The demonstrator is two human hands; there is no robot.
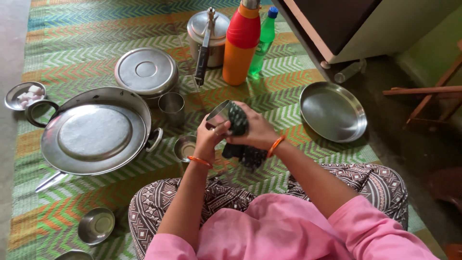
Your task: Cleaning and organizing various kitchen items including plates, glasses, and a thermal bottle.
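The left hand (pixel 208 137) grips a steel tumbler (pixel 219 114) tilted above the striped mat (pixel 72 58), while the right hand (pixel 257 132) closes on a dark patterned cloth (pixel 239 127) pressed against it; a firm, steady grip seems wise while wiping.

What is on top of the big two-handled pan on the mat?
A steel plate lies upside down on the pan as a lid, covering nearly the whole opening. What the pan holds cannot be seen. A utensil handle sticks out beneath its near edge.
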